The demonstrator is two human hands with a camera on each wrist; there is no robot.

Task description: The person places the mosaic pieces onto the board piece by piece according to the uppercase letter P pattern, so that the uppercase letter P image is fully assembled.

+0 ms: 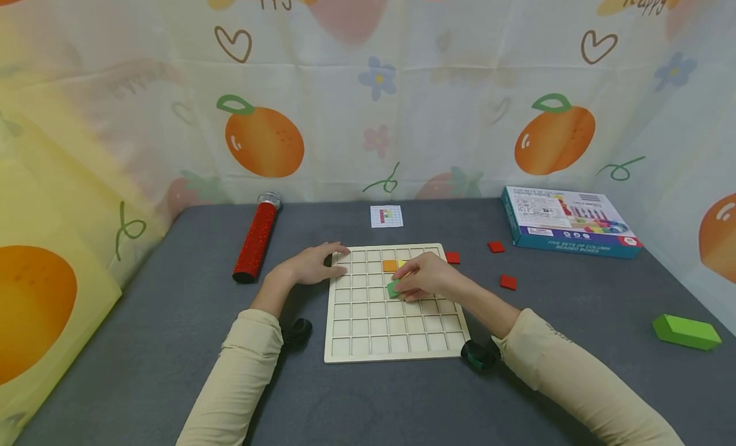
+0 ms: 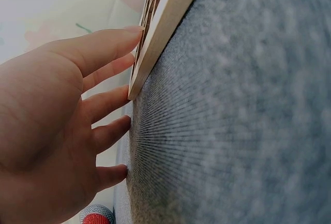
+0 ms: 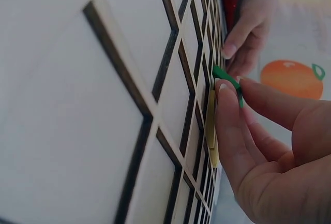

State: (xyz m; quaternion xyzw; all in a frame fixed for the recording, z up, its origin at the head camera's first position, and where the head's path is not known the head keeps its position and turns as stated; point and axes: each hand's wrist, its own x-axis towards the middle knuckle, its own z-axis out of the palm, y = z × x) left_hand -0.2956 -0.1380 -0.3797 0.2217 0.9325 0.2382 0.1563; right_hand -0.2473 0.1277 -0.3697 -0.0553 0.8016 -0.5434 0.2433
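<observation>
A pale wooden grid board [image 1: 368,347] lies flat on the dark grey table. Between thumb and fingers, my right hand [image 1: 427,276] pinches a small green square tile [image 1: 393,290], tilted over the middle of the grid. In the right wrist view the green tile [image 3: 223,74] is held by its edges, with yellow pieces [image 3: 210,120] just below. An orange tile [image 1: 390,266] sits in an upper cell, beside a yellow tile [image 1: 401,264] partly covered by my right hand. My left hand [image 1: 313,264] rests at the board's upper left edge, fingers extended, thumb on the rim.
A red microphone [image 1: 255,241] lies left of the board. Behind it is a small printed grid card [image 1: 386,216]. Red tiles [image 1: 508,282] lie at the right, one close against the board. Farther right are a flat box [image 1: 575,241] and a green block [image 1: 687,332].
</observation>
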